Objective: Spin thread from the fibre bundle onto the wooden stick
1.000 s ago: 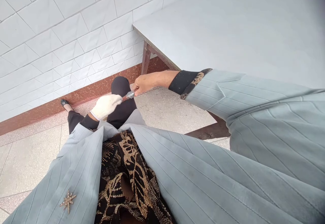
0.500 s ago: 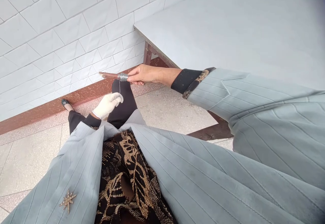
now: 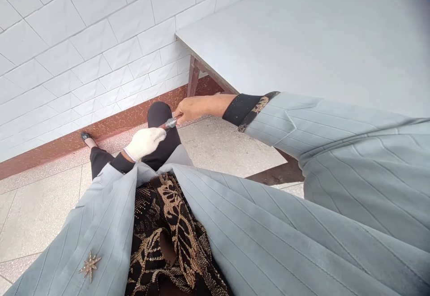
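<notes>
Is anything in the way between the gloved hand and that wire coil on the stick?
Nothing visible: only a short bare stretch of the stick shows between the left hand's glove and the wire coil.

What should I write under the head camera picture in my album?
Bare right hand and white-gloved left hand on a stick wound with silver wire, over a black trouser leg.

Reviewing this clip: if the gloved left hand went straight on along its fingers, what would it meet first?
Probably the silvery wire coil on the brown stick, then the right hand; depth is unclear from this single view.
</notes>
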A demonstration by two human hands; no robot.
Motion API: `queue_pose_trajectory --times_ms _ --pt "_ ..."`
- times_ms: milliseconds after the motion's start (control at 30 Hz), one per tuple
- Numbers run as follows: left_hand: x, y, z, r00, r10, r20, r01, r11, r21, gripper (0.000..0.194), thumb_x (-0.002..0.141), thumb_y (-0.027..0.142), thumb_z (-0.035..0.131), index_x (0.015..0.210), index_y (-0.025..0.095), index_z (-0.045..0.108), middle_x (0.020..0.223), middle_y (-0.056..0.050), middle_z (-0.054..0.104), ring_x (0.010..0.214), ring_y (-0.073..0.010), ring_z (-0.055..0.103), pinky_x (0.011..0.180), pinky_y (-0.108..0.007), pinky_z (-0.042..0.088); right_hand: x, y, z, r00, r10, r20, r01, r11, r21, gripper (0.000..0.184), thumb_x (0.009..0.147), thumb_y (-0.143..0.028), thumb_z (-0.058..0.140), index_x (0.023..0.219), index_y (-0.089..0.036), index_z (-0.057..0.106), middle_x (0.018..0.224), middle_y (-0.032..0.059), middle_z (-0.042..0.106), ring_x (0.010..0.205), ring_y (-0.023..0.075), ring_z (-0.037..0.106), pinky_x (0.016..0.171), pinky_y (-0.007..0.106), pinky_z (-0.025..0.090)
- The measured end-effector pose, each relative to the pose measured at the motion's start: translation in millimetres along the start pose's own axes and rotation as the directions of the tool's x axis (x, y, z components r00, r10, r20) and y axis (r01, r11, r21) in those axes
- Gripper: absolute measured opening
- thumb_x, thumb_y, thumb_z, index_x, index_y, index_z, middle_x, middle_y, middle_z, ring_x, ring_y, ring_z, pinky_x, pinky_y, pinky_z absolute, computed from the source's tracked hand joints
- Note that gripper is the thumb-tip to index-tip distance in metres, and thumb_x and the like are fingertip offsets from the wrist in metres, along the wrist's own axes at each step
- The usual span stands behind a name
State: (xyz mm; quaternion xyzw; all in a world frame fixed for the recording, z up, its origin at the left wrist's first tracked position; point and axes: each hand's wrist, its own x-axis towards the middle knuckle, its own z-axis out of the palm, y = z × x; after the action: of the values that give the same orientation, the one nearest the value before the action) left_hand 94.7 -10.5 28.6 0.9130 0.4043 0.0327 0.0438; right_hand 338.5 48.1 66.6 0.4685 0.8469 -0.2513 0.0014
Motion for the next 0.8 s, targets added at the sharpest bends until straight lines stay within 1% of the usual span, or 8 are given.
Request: queue_pose_trajectory --times_ms 67,133,200,267,367,467,633,800 --pt "-0.5 -1.0 -6.7 1.0 0.003 -0.028 -0.004 0.999 -0.038 0.025 0.098 0.025 0.046 0.098 0.021 0.071 0.098 -0.006 0.074 0.09 -0.0205 0.067 0.082 -0.031 0.048 -0.4 0.7 1.2 0.982 -0.037 0.186 0.042 0.999 -0.026 0.008 0.081 -0.024 0.078 0.084 -0.017 0.08 0.065 -0.0018 0.06 0.061 0.0104 0.046 0.064 0.028 0.03" --pt "-0.4 -2.6 -13.3 0.999 0.003 -0.036 -0.009 0.987 -0.16 0.023 0.096 0.024 0.047 0.095 0.021 0.07 0.096 -0.004 0.074 0.09 -0.0195 0.066 0.085 -0.031 0.049 -1.4 -0.2 1.0 0.918 -0.1 0.383 0.091 0.995 0.041 0.011 0.084 -0.024 0.075 0.09 -0.017 0.081 0.063 -0.0039 0.058 0.059 0.0092 0.045 0.063 0.027 0.031" --pt "-0.1 -5.0 -16.6 0.998 -0.027 -0.054 0.005 0.929 -0.37 0.02 0.094 0.023 0.049 0.09 0.021 0.069 0.092 -0.003 0.073 0.087 -0.018 0.065 0.085 -0.031 0.049 -4.0 -3.6 -1.3 0.848 -0.211 0.487 0.128 0.972 0.198 0.015 0.086 -0.028 0.074 0.095 -0.017 0.079 0.063 -0.0046 0.057 0.059 0.0088 0.046 0.063 0.026 0.034" --pt "-0.1 -7.6 -14.8 0.993 -0.085 -0.085 0.025 0.838 -0.546 0.02 0.094 0.025 0.048 0.09 0.02 0.066 0.085 -0.003 0.069 0.079 -0.0162 0.063 0.079 -0.03 0.049 -8.2 -9.1 -5.2 0.871 -0.29 0.396 0.14 0.92 0.366 0.02 0.088 -0.036 0.075 0.094 -0.017 0.077 0.064 -0.0041 0.056 0.059 0.0087 0.047 0.064 0.025 0.038" --pt "-0.9 -9.7 -5.8 0.975 -0.193 -0.113 0.065 0.728 -0.683 0.022 0.097 0.029 0.043 0.093 0.02 0.063 0.071 -0.001 0.057 0.064 -0.0133 0.054 0.063 -0.026 0.044 -13.2 -16.0 -9.7 0.983 -0.183 -0.034 0.17 0.809 0.562 0.03 0.094 -0.048 0.069 0.09 -0.018 0.07 0.065 -0.0027 0.054 0.059 0.0088 0.045 0.062 0.024 0.039" --pt "-1.5 -8.4 1.9 0.973 -0.219 -0.073 0.091 0.657 -0.748 0.022 0.097 0.029 0.044 0.091 0.019 0.062 0.065 0.002 0.049 0.058 -0.0113 0.046 0.057 -0.025 0.038 -11.7 -15.1 -9.4 0.957 0.033 -0.289 0.176 0.724 0.666 0.035 0.097 -0.05 0.065 0.085 -0.018 0.064 0.064 -0.0013 0.052 0.056 0.0094 0.042 0.057 0.025 0.036" --pt "-2.0 -4.1 1.5 0.992 -0.121 -0.021 0.082 0.784 -0.615 0.022 0.094 0.029 0.046 0.089 0.02 0.065 0.068 0.003 0.055 0.064 -0.0123 0.052 0.066 -0.026 0.042 -2.5 -5.4 -6.2 0.947 0.174 -0.269 0.034 0.781 0.623 0.031 0.093 -0.046 0.071 0.086 -0.016 0.069 0.063 0.001 0.055 0.054 0.0098 0.042 0.055 0.028 0.037" --pt "-2.3 0.8 -5.0 1.0 -0.031 0.003 0.029 0.898 -0.439 0.027 0.096 0.028 0.043 0.091 0.02 0.067 0.078 0.001 0.065 0.073 -0.0149 0.06 0.074 -0.028 0.045 1.9 -3.5 -7.0 0.946 0.214 -0.243 -0.123 0.931 0.343 0.031 0.09 -0.038 0.072 0.11 -0.015 0.078 0.078 0.0051 0.066 0.062 0.0111 0.052 0.059 0.028 0.037"
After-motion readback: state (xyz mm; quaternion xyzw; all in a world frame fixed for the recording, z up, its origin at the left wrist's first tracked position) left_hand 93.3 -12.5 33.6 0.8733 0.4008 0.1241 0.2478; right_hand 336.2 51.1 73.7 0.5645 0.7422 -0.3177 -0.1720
